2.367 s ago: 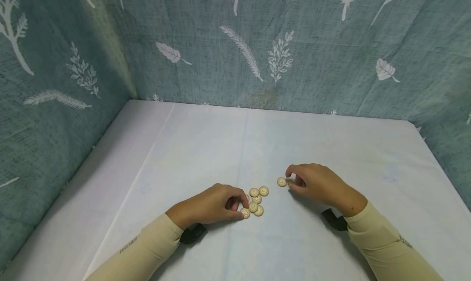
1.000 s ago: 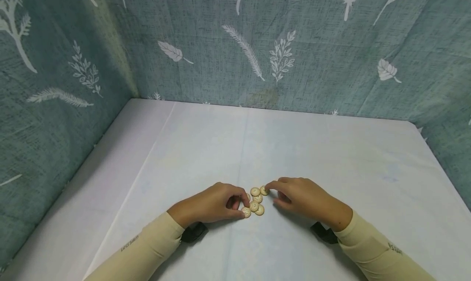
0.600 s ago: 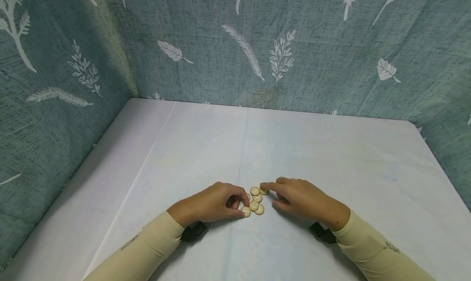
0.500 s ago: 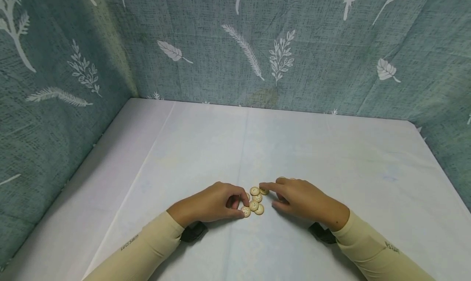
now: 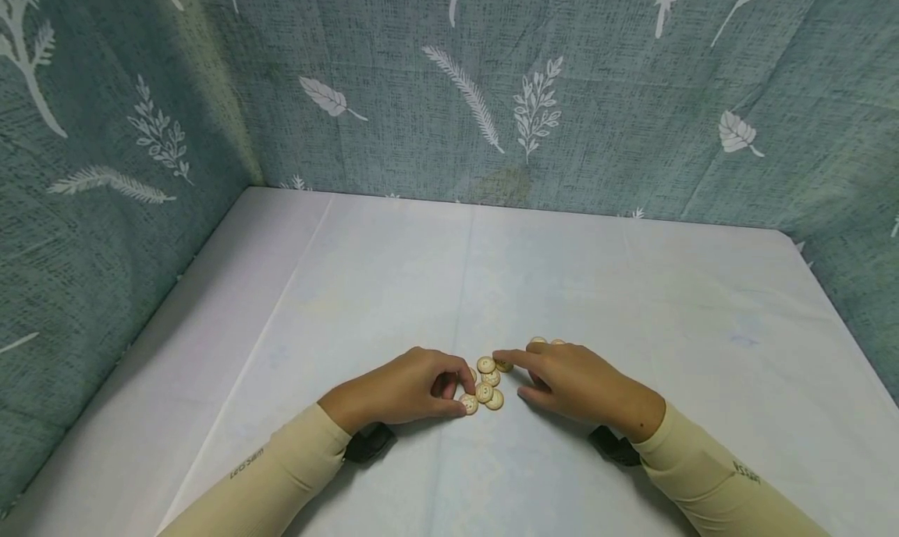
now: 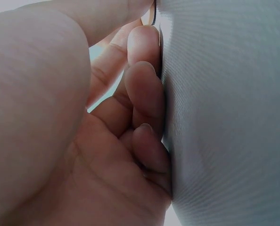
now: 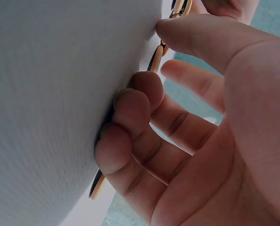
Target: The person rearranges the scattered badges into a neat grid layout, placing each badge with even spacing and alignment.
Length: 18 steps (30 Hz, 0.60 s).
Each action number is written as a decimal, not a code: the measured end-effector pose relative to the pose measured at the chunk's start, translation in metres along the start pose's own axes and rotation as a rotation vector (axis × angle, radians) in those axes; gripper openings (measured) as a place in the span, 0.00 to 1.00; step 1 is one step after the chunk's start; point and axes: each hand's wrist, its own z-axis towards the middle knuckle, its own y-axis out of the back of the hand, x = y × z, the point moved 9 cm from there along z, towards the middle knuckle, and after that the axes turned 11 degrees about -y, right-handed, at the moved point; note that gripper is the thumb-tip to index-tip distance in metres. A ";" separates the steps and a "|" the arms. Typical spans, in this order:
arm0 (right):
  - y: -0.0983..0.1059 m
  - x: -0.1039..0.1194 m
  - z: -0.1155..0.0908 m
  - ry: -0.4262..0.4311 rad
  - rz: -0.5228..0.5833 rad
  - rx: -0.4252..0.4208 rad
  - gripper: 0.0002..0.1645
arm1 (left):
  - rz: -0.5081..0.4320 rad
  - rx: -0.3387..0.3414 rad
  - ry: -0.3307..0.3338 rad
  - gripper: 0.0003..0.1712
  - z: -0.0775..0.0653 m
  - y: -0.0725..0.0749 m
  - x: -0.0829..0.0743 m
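Several round, pale wooden buttons [image 5: 485,392] lie in a small cluster on the white cloth. My left hand [image 5: 419,387] pinches the lower left button [image 5: 469,406] between thumb and index finger; in the left wrist view a button's edge [image 6: 149,16] shows by the thumb tip. My right hand [image 5: 577,377] stretches its index finger onto the upper right button [image 5: 506,367], covering part of it. Its other fingers are bent against the cloth in the right wrist view, where a button edge [image 7: 156,59] stands just beyond the fingertips.
Two more buttons [image 5: 537,339] lie behind my right hand, partly hidden by it. White cloth [image 5: 393,272] covers the table. Green leaf-patterned fabric [image 5: 393,92] rises at the back and sides. A dark wrist camera [image 5: 616,446] sits under each wrist.
Over the earlier frames my right hand has come left from the two outlying buttons to the cluster, and its index finger has slid slightly left across the upper right button. My left hand stays put.
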 end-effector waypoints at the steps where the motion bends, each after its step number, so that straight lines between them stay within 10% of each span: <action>1: 0.000 0.000 0.000 -0.002 0.000 0.003 0.29 | 0.001 0.000 0.001 0.09 0.000 0.000 0.000; 18: -0.001 -0.003 0.002 -0.023 0.049 0.022 0.22 | 0.008 -0.012 -0.012 0.08 0.000 0.001 -0.002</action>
